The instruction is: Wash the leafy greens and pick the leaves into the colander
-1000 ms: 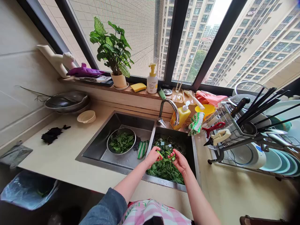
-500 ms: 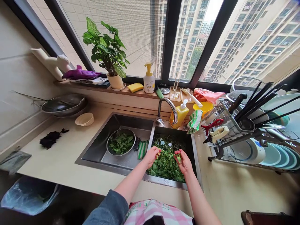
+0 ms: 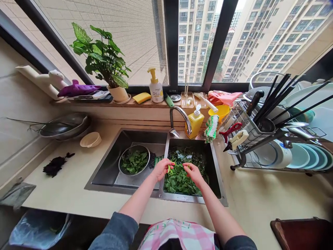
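Over the right basin, my left hand (image 3: pixel 161 169) is closed, with short pale-green stem pieces showing at its fingertips. Close by on the right, my right hand (image 3: pixel 193 172) pinches at a green stem, its thumb and fingers pressed together. Below both hands, leafy greens (image 3: pixel 179 182) float in water in the right sink basin (image 3: pixel 217 173). In the left basin (image 3: pixel 104 170) stands a round metal bowl (image 3: pixel 119 166) holding picked leaves (image 3: pixel 135 161). A green-striped cloth (image 3: pixel 158 159) lies beside it, partly hidden by my left hand.
A faucet (image 3: pixel 179 113) arches over the basins, beside a yellow pump bottle (image 3: pixel 194 123). A dish rack (image 3: pixel 247 152) with bowls and chopsticks stands at right. On the left counter are a cream bowl (image 3: pixel 90 140) and a dark clump (image 3: pixel 55 166). A lined bin (image 3: pixel 39 231) is below.
My right hand has moved left, closer to my left hand. The view has shifted, and more of the brown board at lower right shows.
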Action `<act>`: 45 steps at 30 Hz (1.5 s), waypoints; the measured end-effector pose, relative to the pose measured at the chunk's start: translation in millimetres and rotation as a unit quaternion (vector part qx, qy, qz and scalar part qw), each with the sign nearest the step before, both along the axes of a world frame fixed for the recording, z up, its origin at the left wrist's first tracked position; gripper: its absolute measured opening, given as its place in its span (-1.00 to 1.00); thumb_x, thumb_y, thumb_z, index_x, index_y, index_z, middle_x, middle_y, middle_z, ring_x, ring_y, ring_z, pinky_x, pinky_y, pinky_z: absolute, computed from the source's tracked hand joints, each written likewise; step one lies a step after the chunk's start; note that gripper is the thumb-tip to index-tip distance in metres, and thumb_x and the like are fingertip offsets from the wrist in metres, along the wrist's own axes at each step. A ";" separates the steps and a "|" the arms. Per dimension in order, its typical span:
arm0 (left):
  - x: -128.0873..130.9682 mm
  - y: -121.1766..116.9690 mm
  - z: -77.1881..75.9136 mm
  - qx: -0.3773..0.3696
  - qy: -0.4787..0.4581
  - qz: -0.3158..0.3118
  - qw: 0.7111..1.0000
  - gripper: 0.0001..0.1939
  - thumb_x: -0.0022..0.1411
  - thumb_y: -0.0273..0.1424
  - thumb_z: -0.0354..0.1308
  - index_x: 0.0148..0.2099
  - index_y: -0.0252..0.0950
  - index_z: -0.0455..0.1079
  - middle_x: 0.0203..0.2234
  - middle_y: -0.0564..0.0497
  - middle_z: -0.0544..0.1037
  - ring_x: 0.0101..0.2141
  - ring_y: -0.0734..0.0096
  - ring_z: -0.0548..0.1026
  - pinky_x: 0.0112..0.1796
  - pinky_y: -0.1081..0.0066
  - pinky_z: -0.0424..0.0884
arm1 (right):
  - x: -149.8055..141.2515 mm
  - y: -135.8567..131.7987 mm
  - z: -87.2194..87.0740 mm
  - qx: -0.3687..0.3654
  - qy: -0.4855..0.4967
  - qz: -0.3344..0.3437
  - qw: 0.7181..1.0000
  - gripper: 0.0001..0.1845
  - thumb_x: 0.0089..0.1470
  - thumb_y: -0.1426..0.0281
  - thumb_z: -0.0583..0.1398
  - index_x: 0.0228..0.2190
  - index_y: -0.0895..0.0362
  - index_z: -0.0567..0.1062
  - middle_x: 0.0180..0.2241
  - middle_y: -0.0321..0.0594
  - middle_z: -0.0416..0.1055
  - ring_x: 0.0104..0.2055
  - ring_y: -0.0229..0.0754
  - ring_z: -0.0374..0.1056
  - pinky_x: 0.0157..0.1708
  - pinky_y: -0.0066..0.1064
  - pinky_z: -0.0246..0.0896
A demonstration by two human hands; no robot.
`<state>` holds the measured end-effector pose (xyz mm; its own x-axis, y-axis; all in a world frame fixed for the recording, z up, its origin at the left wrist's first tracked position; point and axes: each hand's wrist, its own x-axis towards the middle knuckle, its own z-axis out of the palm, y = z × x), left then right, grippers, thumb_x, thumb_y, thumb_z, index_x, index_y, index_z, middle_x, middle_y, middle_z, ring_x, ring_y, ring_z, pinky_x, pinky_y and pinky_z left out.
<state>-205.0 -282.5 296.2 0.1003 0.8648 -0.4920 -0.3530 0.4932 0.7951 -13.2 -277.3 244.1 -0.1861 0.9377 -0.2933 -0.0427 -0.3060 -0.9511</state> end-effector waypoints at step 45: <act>43.0 -35.0 -41.2 0.011 0.004 -0.141 0.990 -0.56 -0.12 -0.17 0.28 -0.22 -0.32 0.35 -0.42 0.05 0.43 -0.45 0.54 0.37 -0.41 0.51 0.21 | 2.7 3.8 21.6 -0.240 0.305 0.025 0.921 -0.79 -0.17 0.38 0.28 -0.50 0.17 0.33 -0.57 -0.39 0.34 -0.76 -0.60 -0.25 -0.83 -0.71 -0.32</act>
<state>-161.9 -317.5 255.0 0.3351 0.8137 -0.4750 -0.1980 0.5537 0.8088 -10.5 -273.5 265.7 -0.4939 0.7127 -0.4981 -0.4987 -0.7015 -0.5091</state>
